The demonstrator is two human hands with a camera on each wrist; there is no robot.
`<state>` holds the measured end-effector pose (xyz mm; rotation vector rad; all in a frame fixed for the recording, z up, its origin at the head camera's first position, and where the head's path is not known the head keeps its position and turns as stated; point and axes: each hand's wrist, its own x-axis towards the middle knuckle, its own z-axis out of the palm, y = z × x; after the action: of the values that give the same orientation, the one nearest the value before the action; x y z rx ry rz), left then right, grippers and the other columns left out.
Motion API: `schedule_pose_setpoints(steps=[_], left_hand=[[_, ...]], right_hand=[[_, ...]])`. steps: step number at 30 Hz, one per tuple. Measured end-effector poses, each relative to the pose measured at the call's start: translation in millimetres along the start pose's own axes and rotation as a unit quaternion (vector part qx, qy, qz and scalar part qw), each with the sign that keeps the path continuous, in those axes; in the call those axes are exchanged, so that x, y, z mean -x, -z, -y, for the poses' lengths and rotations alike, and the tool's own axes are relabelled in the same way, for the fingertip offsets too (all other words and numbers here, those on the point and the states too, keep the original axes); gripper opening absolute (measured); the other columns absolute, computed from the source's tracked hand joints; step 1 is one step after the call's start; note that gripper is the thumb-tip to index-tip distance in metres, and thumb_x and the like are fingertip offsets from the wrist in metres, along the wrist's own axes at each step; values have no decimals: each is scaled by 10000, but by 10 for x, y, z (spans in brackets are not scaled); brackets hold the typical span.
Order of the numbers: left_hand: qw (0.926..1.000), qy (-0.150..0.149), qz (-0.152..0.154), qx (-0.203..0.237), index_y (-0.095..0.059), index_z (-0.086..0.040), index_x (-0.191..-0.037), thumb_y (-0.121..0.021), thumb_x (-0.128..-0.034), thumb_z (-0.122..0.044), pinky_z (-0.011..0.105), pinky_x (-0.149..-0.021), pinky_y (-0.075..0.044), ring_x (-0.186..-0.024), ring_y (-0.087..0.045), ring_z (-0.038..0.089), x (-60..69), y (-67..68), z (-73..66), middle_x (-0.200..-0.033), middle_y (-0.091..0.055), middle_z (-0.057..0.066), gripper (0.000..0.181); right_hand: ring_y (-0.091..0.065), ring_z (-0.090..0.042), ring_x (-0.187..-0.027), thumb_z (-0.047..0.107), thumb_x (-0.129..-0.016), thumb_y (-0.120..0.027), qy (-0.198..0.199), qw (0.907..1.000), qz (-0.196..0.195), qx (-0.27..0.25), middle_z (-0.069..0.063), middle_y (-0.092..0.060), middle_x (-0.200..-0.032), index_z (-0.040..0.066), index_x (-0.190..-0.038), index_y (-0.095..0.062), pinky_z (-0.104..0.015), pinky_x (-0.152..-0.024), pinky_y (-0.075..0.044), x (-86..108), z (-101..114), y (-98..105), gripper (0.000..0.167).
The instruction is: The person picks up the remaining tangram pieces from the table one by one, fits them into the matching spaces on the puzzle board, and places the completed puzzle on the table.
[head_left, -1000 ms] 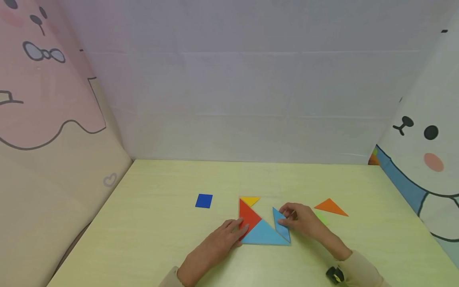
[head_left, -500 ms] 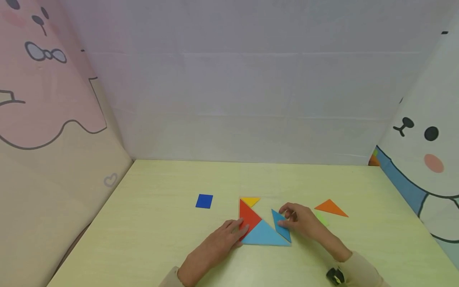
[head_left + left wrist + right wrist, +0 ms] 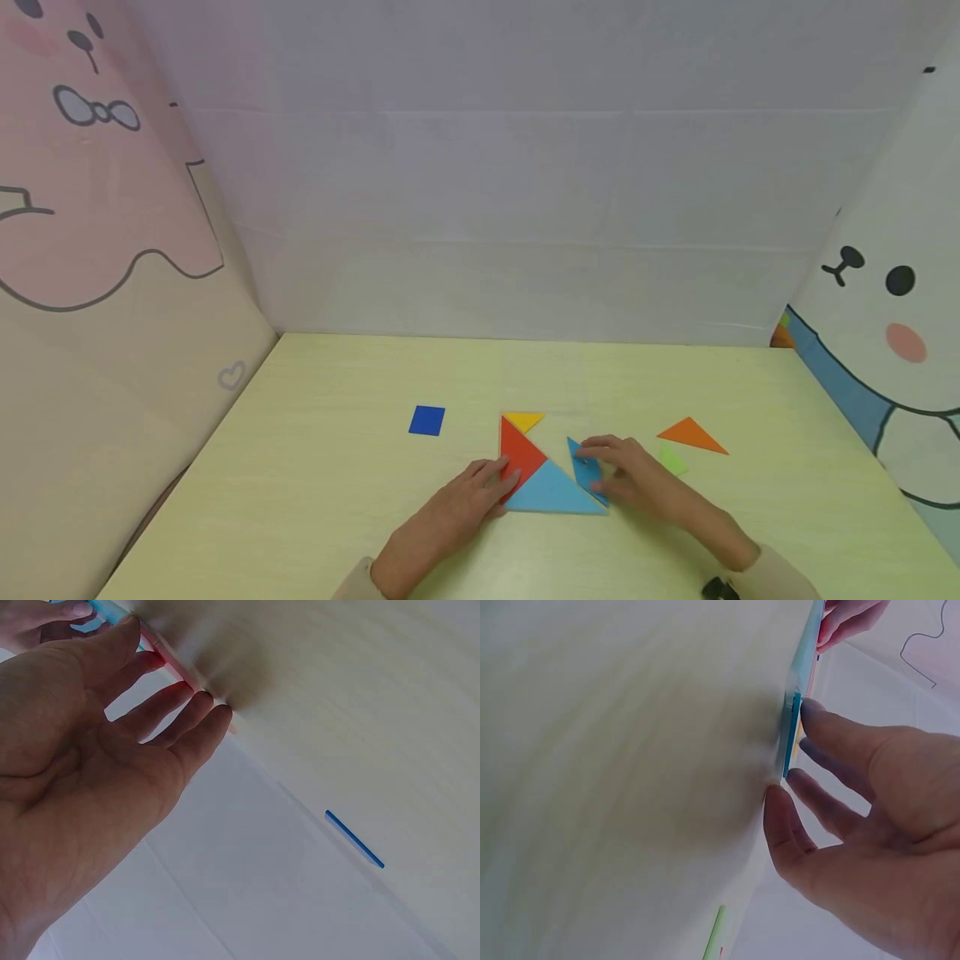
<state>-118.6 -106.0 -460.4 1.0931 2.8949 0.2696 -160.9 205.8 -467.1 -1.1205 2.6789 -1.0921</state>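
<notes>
In the head view, the left hand [image 3: 465,502] lies with its fingertips on the red triangle [image 3: 522,450] of a tangram-like set. A light blue triangle [image 3: 552,493] lies against the red one. To their right is a blue parallelogram [image 3: 582,473], its lower edge close along the light blue triangle's slanted side. Thumb and fingertips of the right hand [image 3: 643,479] touch this parallelogram, partly covering it. In the right wrist view, the loosely bent fingers sit at the thin edge of the parallelogram [image 3: 791,733]. A small yellow triangle [image 3: 526,420] touches the red piece's upper side.
A dark blue square [image 3: 427,421] lies left of the group on the pale table [image 3: 300,467]. On the right lie an orange triangle [image 3: 690,433] and a light green piece [image 3: 672,460] near the right forearm. A white cloth wall [image 3: 480,208] stands behind.
The parallelogram has shifted slightly left and down. The right hand's fingers have spread lower over it, and its wrist has moved right, baring more of the green piece. The left hand stays put.
</notes>
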Motion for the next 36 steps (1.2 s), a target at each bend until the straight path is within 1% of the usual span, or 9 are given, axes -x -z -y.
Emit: schedule_pose_setpoints(steps=[4,6,10,17,21,26,31,34,36], left_hand=[[10000,7,13,-14,-573,-113,-1478,-650,-1021,-217,287,-1042,-505,-1324,-513,255,3,-1,-1,-1491,-509,100,475],[10000,4,6,-33,-575,-115,-1476,-653,-1019,-217,286,-1043,-504,-1323,-513,254,1,-1,0,-1490,-510,99,474],[10000,-12,-36,-20,-576,-107,-1474,-655,-1017,-212,294,-1047,-503,-1325,-512,257,6,7,-5,-1490,-510,103,475],[10000,-15,-84,-36,-579,-99,-1471,-662,-1012,-217,298,-1036,-513,-1318,-519,257,13,-2,-5,-1487,-516,107,481],[10000,-15,-68,-15,-578,-100,-1472,-667,-1009,-215,296,-1034,-514,-1320,-518,255,12,2,-10,-1488,-514,106,485],[10000,14,-17,13,-572,-105,-1478,-654,-1018,-211,294,-1041,-508,-1326,-518,249,12,12,-11,-1491,-515,102,479],[10000,-6,-32,11,-571,-103,-1478,-658,-1016,-210,294,-1042,-506,-1327,-518,249,6,-1,0,-1488,-518,100,483],[10000,-40,-63,-22,-568,-105,-1482,-658,-1016,-212,296,-1038,-510,-1325,-521,251,4,-11,11,-1488,-518,101,486],[10000,-40,-62,-19,-567,-103,-1482,-659,-1015,-214,304,-1039,-512,-1321,-522,258,1,-13,14,-1490,-517,106,488]], right_hand=[[-485,-242,-1070,147,-986,-698,169,9994,73,307,-236,-583,-1415,-33,-1357,-629,-278,-811,-473,55,-10,-14,418],[-472,-231,-1095,157,-995,-687,258,9986,48,457,-223,-575,-1434,-20,-1375,-621,-285,-832,-472,76,-14,-22,424],[-464,-259,-1120,156,-996,-684,256,9976,-5,641,-206,-562,-1451,5,-1402,-605,-316,-850,-485,96,22,-35,440],[-483,-280,-1092,130,-951,-734,33,9949,-230,984,-198,-593,-1420,13,-1378,-630,-344,-828,-486,77,119,-86,454],[-494,-282,-1095,129,-952,-735,-109,9938,-261,1071,-189,-603,-1410,3,-1380,-627,-359,-844,-509,80,151,-108,459],[-518,-319,-1143,211,-969,-727,-235,9927,-136,1176,-192,-591,-1419,-9,-1393,-614,-423,-899,-537,97,186,-108,490],[-514,-376,-1251,384,-961,-723,-375,9927,97,1143,-197,-549,-1458,-22,-1421,-584,-508,-981,-523,137,222,-95,629],[-509,-378,-1286,438,-949,-723,-452,9908,253,1253,-186,-533,-1471,-20,-1432,-573,-506,-1010,-519,160,236,-105,682],[-522,-372,-1288,414,-942,-739,-421,9891,281,1382,-183,-542,-1458,-21,-1423,-582,-498,-1012,-522,171,244,-119,668]])
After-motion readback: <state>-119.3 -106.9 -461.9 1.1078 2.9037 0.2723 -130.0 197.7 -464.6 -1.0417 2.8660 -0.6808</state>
